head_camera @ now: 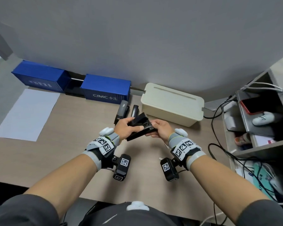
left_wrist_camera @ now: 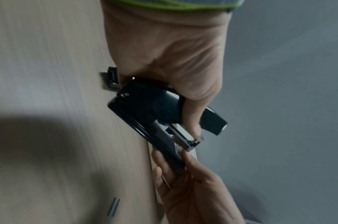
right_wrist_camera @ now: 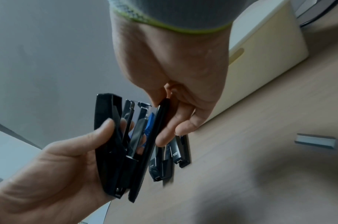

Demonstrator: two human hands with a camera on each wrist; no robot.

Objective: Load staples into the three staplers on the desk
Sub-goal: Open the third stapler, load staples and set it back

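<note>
A black stapler [head_camera: 137,126] is held above the desk in both hands, its top cover swung up and its metal magazine [right_wrist_camera: 137,130] exposed. My left hand [head_camera: 126,128] grips the rear body, thumb on top. My right hand [head_camera: 162,129] pinches the front end of the base [right_wrist_camera: 160,121] between thumb and fingers. Two more staplers lie behind on the desk: a grey one [head_camera: 122,111] and a black one [head_camera: 135,110]. A loose strip of staples [right_wrist_camera: 315,141] lies on the desk to the right of the hands; the left wrist view also shows the strip [left_wrist_camera: 113,206].
A cream box [head_camera: 171,103] stands just behind my right hand. Two blue container-shaped boxes [head_camera: 104,88] line the back wall, and a white sheet [head_camera: 26,115] lies at the left. A shelf [head_camera: 260,111] with cables and clutter borders the right.
</note>
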